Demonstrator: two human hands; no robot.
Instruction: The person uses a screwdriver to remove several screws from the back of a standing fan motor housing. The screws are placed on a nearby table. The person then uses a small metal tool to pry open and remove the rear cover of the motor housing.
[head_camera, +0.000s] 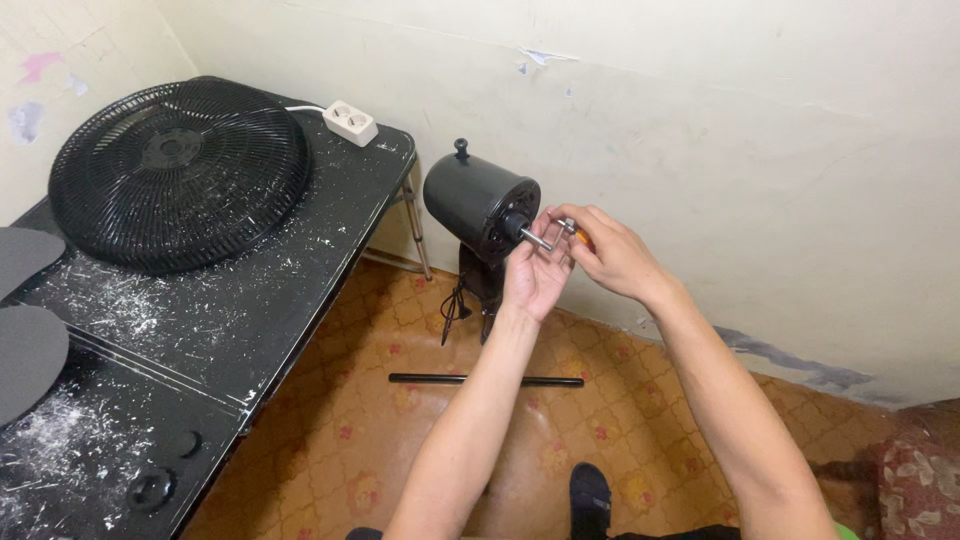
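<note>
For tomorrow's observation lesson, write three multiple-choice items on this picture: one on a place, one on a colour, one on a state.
1. Where does the fan grille lie?
A. on the black table
B. on the floor
C. on the wall

2. What colour is the motor housing?
A. white
B. black
C. red

3. How is the left hand at the metal shaft?
A. flat on the table
B. resting on the rod
C. cupped under the shaft, fingers apart

Answers: 1 A, the grille rests on the tabletop; 2 B, its shell is glossy black; 3 C, the palm sits below the shaft, beside the right hand.

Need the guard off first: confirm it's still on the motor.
No: the guard lies on the table, apart from the motor.
</note>
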